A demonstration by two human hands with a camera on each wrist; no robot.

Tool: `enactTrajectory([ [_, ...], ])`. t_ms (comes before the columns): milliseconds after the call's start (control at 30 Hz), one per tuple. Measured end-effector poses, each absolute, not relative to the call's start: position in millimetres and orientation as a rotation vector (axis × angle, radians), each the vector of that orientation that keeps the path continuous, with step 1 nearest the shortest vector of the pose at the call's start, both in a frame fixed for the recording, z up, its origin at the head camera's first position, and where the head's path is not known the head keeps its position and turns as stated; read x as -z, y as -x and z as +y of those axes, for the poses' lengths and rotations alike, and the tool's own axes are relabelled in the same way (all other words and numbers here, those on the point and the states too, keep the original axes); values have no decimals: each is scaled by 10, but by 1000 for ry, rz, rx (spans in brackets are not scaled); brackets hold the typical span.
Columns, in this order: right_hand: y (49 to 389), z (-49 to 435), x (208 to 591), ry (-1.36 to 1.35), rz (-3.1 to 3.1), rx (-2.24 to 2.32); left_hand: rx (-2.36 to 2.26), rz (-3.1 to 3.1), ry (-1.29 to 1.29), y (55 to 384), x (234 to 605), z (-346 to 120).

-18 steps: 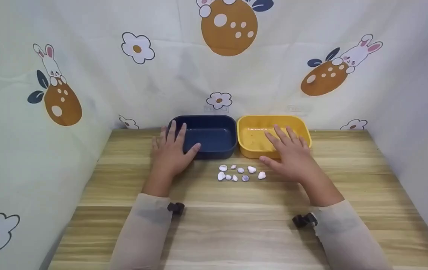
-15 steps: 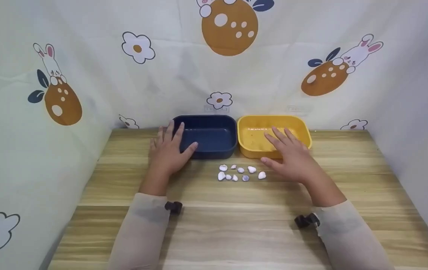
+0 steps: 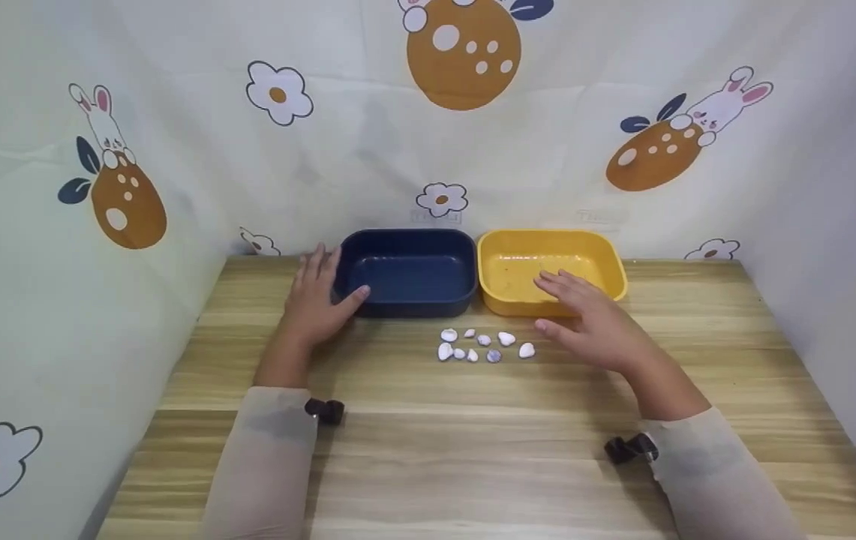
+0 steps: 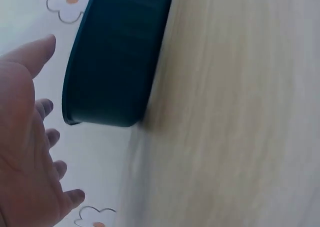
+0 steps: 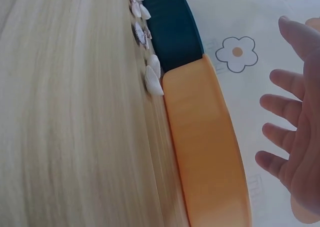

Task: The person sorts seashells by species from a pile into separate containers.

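Two bins stand side by side at the back of the table: a dark blue one and a yellow one. Small pale seashells lie in two loose rows in front of them. My left hand is at the blue bin's left end, fingers spread, holding nothing; the left wrist view shows a gap between it and the bin. Over the front right of the yellow bin hovers my right hand, fingers extended and nothing held. Both palms look bare in the wrist views.
The wood-grain table ends at a patterned cloth hanging behind the bins and along both sides. A black band with a clip sits on the left wrist, and a similar black clip on the right.
My left hand has shifted left, off the blue bin's interior to its outer side. My right hand has drawn slightly right and toward me. Bins and seashells stay in place.
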State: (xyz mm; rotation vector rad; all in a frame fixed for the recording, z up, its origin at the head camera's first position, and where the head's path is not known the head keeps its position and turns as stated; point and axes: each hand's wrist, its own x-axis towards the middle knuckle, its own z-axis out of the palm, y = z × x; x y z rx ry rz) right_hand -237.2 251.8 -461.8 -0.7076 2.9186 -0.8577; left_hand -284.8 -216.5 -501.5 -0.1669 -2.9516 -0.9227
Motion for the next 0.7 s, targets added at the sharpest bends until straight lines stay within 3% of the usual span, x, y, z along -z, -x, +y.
enactTrajectory([
  [200,2373,2515,4662,748,2878,939,1197,-2920,207,2863,5088,-2225],
  [700,2384,2417,4810,748,2708,1053,1301,-2927,326,2883,5154,-2259],
])
